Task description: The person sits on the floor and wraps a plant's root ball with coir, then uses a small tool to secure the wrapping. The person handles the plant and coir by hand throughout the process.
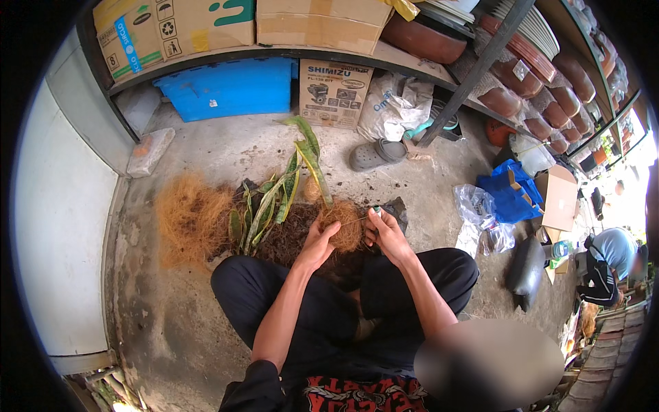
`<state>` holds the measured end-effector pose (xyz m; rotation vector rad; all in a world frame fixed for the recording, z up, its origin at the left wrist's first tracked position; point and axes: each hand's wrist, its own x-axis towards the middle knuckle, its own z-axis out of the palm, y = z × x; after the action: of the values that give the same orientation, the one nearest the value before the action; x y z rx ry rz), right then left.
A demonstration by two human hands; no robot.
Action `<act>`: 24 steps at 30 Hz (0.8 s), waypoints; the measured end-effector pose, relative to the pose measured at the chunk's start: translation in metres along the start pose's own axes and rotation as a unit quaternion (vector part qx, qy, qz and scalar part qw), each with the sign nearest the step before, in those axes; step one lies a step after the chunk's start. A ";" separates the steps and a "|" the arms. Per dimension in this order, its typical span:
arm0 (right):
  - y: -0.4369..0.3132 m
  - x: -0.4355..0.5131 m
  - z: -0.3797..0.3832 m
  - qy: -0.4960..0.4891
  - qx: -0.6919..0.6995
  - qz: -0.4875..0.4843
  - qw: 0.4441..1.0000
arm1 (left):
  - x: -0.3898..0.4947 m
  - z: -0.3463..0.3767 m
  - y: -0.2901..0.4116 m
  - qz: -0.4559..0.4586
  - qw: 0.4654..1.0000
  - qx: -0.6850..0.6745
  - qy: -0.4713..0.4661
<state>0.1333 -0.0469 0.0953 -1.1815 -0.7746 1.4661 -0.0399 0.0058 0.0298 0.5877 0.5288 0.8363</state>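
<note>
My left hand (pixel 319 244) grips the left side of a ball of brown coconut fibre (pixel 344 233), its thumb on the front. Long variegated snake plant leaves (pixel 313 162) rise from the ball's top. At the ball's right, my right hand (pixel 383 234) pinches a thread spool (pixel 377 210) with a green end, and a thin thread runs from it across the ball. Dark soil (pixel 283 239) lies below and left of the ball. More snake plants (pixel 262 208) lie beside the soil, and a small fibre ball (pixel 312 190) sits behind my left hand.
Loose coconut fibre (pixel 188 221) is heaped at left. Ahead stand a blue plastic bin (pixel 226 90), a cardboard box (pixel 332 98) and a grey clog (pixel 376 154) under and near a shelf. A blue bag (pixel 512 190) and black bag (pixel 526 270) lie right; another person (pixel 607 262) crouches far right.
</note>
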 end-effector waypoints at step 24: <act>0.023 0.005 -0.034 0.049 -0.299 -0.187 0.935 | -0.007 -0.003 -0.012 0.007 0.920 0.383 -0.078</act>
<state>0.1581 -0.0518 0.0630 -1.4387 -1.3515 0.8653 -0.0397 -0.0050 0.0211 1.3684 0.7044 0.5661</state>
